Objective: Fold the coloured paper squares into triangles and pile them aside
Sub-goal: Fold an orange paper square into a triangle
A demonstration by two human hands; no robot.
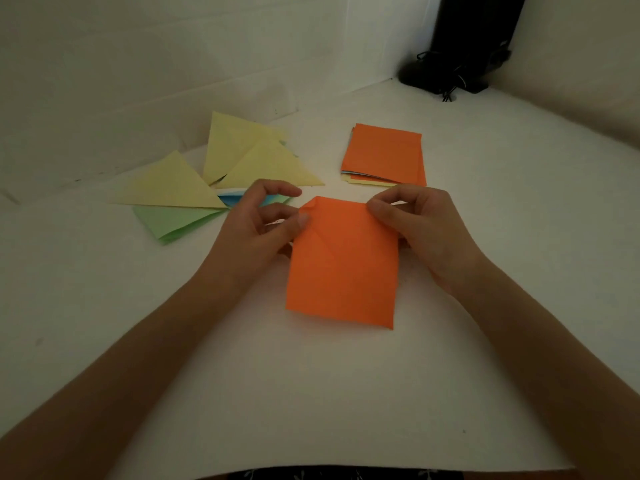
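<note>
An orange paper square (343,268) lies flat in the middle of the white table. My left hand (266,226) pinches its far left corner, which is slightly curled up. My right hand (419,223) pinches its far right corner. A stack of unfolded squares (384,154), orange on top with blue and yellow edges showing beneath, sits behind the held sheet. To the left lies a loose pile of folded triangles: yellow ones (173,185) on top, a green one (173,221) and a blue one (230,199) partly under them.
The white table (311,393) meets white walls at the back. A black stand with cables (460,46) fills the far right corner. Dark patterned clothing shows at the near table edge (346,474).
</note>
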